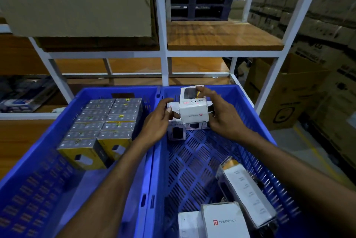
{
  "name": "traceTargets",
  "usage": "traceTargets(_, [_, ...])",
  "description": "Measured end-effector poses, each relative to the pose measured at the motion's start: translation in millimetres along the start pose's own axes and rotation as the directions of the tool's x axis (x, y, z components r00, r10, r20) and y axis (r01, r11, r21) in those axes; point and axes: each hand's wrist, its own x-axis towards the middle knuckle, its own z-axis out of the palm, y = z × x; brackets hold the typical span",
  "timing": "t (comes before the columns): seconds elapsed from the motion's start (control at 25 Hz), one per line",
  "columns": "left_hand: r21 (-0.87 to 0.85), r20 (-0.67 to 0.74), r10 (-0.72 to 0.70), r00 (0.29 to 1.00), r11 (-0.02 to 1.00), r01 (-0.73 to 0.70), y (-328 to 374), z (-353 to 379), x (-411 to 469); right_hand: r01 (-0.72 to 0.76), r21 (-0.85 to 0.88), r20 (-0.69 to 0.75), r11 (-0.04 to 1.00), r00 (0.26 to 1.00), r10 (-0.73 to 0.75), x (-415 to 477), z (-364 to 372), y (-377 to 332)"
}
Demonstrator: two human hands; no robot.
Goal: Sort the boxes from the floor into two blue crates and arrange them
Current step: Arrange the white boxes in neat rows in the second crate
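White box (193, 111) | left hand (159, 122), right hand (221, 116) clasp its sides | far end of right crate (194, 157) | probably squaring onto lower boxes (176, 131)

Toward you from both hands, the perforated floor of the right blue crate (192, 160) lies bare, an open lane back to the loose Portronics boxes (223, 222) at its near end. Beyond your right hand (221, 114), the HALLEY 20K box (193, 110) it grips and the white boxes (176, 131) your left hand (158, 122) pinches block the far wall. Left of that hand rise the crates' touching walls (154, 160). Past them, rows of yellow boxes (104, 122) fill the far half of the left blue crate (38, 189).
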Motion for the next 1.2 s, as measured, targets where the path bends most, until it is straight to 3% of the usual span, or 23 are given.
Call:
traceTargets(0.2, [0.033, -0.005, -0.010, 1.000, 0.999, 0.010, -6, 1, 3, -0.112, 0.388, 0.097, 0.915, 0.992, 0.080, -3, -7, -12])
traceTargets(0.28, [0.039, 0.009, -0.013, 1.000, 0.999, 0.012, -9, 2, 4, -0.115, 0.457, 0.092, 0.882, 0.992, 0.082, -2, -10, -13])
traceTargets(0.52, [0.101, 0.025, 0.018, 1.000, 0.995, -0.021, -11, 2, 4, -0.131, 0.207, -0.048, 0.969, 0.988, 0.144, -1, -4, -1])
traceTargets(0.6, [0.118, 0.024, 0.042, 0.999, 0.992, -0.045, -7, 1, 2, -0.194, 0.369, 0.023, 0.909, 0.980, 0.199, 0, -7, 2])
traceTargets(0.68, [0.097, 0.038, 0.079, 0.996, 0.992, -0.082, -3, 0, 0, -0.324, 0.613, 0.158, 0.721, 0.944, 0.289, 4, -10, 3])
traceTargets(0.76, [0.069, 0.062, 0.112, 0.992, 0.991, -0.117, -1, 1, 0, -0.436, 0.694, 0.250, 0.573, 0.892, 0.376, 7, -8, 2])
traceTargets(1.0, [-0.009, 0.032, 0.087, 0.996, 0.996, -0.087, 4, -1, -2, -0.526, 0.677, 0.219, 0.515, 0.812, 0.542, 13, 7, -7])
traceTargets(1.08, [0.008, 0.062, 0.087, 0.994, 0.996, -0.087, 4, -1, -2, -0.538, 0.690, 0.251, 0.484, 0.805, 0.537, 12, 9, -8])
traceTargets(1.2, [0.045, 0.108, 0.133, 0.985, 0.989, -0.139, -3, 1, -1, -0.541, 0.603, 0.268, 0.586, 0.830, 0.489, 9, 13, -5])
